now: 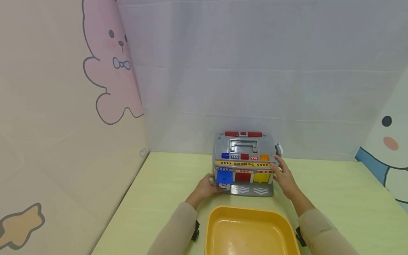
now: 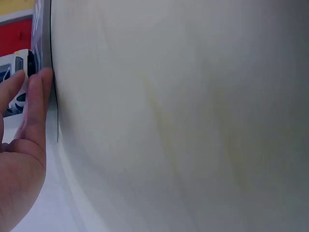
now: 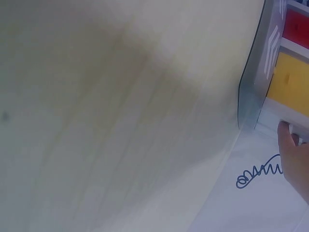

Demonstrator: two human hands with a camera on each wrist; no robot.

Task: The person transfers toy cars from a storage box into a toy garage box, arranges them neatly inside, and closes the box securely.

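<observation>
A grey toy garage (image 1: 244, 150) stands near the back of the table, with a blue door (image 1: 224, 176), a red door and a yellow door along its front. At the blue door sits a small white toy car (image 1: 225, 186). My left hand (image 1: 206, 186) reaches in from the left, and its nearly straight fingers touch the car, partly covering its front in the left wrist view. My right hand (image 1: 285, 179) grips the garage's front right corner. Its thumb and fingers lie at the roof edge, and the right wrist view cuts off part of the hand.
Closer to me lies a yellow tray (image 1: 248, 210), between my forearms. A grey ramp (image 1: 251, 191) with white chevrons juts out from the doors. Behind the table (image 1: 331, 198) hangs a white cloth (image 1: 271, 71), with printed panels at both sides.
</observation>
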